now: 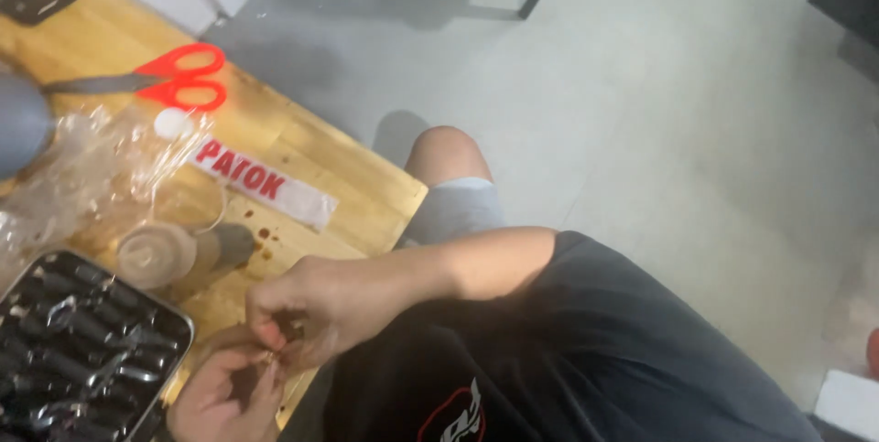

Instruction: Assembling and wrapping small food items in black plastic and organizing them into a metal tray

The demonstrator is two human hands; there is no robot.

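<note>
Pinching one small brown piece, right hand [311, 309] meets cupped-open left hand [224, 396] beside one tray [174, 328].

Your right hand [307, 309] sits just above your left hand [224, 396] at the near edge of the light wooden table [366, 195], fingertips meeting over something too small to tell. Left of both hands lies the shallow metal tray [179, 323], filled with dark sticks. Behind the tray stands a small clear plastic cup [156, 254], with crumpled clear plastic wrap [92, 167] behind that. Farther back lie the red-handled scissors [174, 76]. A white printed label strip [265, 184] lies right of the wrap.
</note>
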